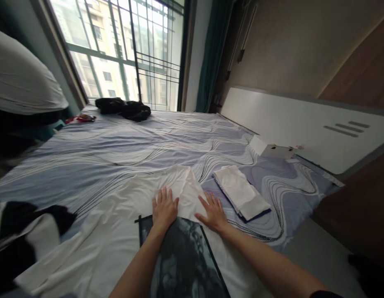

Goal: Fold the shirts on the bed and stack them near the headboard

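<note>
A white T-shirt [107, 231] with a dark printed picture [185, 260] lies spread out on the bed. My left hand [164, 207] rests flat on the shirt at the upper edge of the print, fingers stretched out. To its right, my right hand [213, 213] presses flat on the white fabric near the shirt's side, fingers spread. Neither hand grips anything. Just beyond my right hand is a neatly folded stack of cloth [241, 192], white on top with dark blue beneath.
The bed [167, 132] has a blue-grey wavy-patterned sheet. Black-and-white clothing [27, 240] lies at the left, and black clothing [123, 107] by the window. A white box [272, 150] stands near the headboard [291, 124]. Someone in a white top [24, 74] is at far left.
</note>
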`<state>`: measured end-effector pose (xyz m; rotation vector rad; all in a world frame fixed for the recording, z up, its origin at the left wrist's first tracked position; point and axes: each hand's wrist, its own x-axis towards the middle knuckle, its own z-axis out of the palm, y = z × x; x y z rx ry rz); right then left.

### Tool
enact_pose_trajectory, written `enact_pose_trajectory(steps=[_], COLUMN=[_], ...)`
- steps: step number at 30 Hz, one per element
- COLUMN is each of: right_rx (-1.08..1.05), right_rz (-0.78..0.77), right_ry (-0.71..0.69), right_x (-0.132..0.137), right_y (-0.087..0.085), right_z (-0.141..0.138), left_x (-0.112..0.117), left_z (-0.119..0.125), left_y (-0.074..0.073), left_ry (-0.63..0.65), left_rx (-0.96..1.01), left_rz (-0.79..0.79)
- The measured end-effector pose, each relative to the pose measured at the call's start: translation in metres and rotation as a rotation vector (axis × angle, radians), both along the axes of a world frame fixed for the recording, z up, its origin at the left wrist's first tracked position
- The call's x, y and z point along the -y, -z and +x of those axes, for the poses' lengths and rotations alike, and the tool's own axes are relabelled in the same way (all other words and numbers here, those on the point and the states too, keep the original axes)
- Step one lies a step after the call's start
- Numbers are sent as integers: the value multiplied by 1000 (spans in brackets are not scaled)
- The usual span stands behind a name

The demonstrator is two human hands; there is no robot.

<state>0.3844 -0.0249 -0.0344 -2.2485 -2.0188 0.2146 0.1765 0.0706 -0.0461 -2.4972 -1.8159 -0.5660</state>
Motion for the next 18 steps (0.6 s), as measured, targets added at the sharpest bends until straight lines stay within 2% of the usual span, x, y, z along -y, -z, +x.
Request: enact_pose_trajectory(steps=[4,7,9,11,14,16,18], right_rx=[49,74,78,79,72,65,57], right_rz=[17,50,69,80,98,103,108], right_ry=[-7,-11,-10,-7,-4,-1,6], right_x=[4,5,6,6,5,4,3], right_y=[9,17,22,26,31,33,35], right_z=[1,4,5,7,8,9,9], left_x=[47,75,88,97,103,102,97], left_z=[-65,-130,-177,-223,-279,-300,-308], left_y=[2,0,-5,-12,-27,-35,-39], left_ry=[-150,-292,-342,-448,-731,-847,-869], left_rx=[-61,-77,-44,51,187,218,243], left_rz=[-8,-17,4,12,-42,-100,-143])
